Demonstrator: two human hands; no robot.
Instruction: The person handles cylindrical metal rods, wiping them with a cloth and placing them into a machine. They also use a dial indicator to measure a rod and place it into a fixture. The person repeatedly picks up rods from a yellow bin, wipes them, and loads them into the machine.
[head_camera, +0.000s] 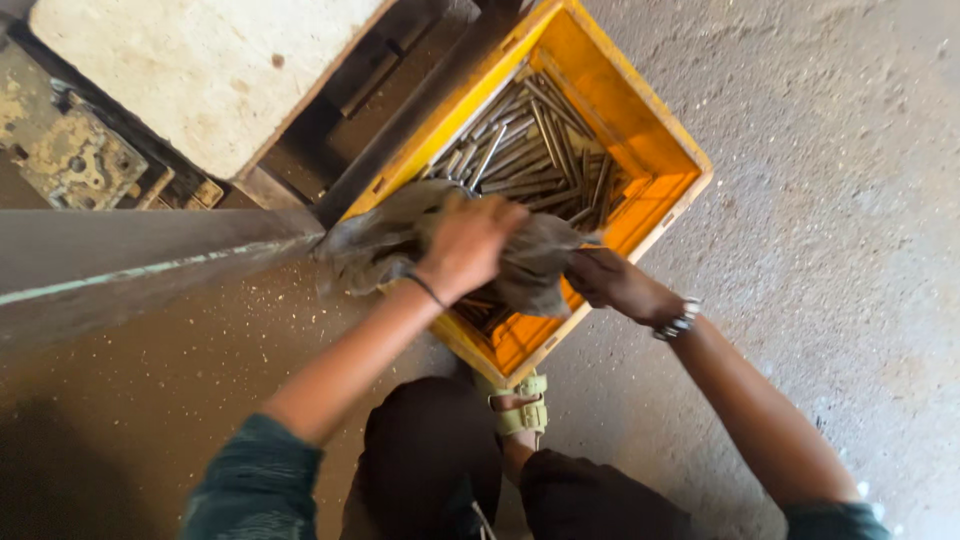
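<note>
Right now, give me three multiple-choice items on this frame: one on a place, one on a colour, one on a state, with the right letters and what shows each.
1. Where do the metal rods lie?
A. In the crate
B. On the pale slab
C. Across the person's lap

2. What colour is the crate?
A. Blue
B. Yellow-orange
C. Green

3. How does the left hand meet the grey cloth?
A. Apart from it, flat on the floor
B. Closed on a bunch of it above the crate
C. Underneath it, out of sight

Answers: 1 A, the rods are heaped inside the crate walls. 2 B, its rim and inner walls are yellow-orange. 3 B, the fingers curl over the gathered cloth, while the right hand grips its other edge.
</note>
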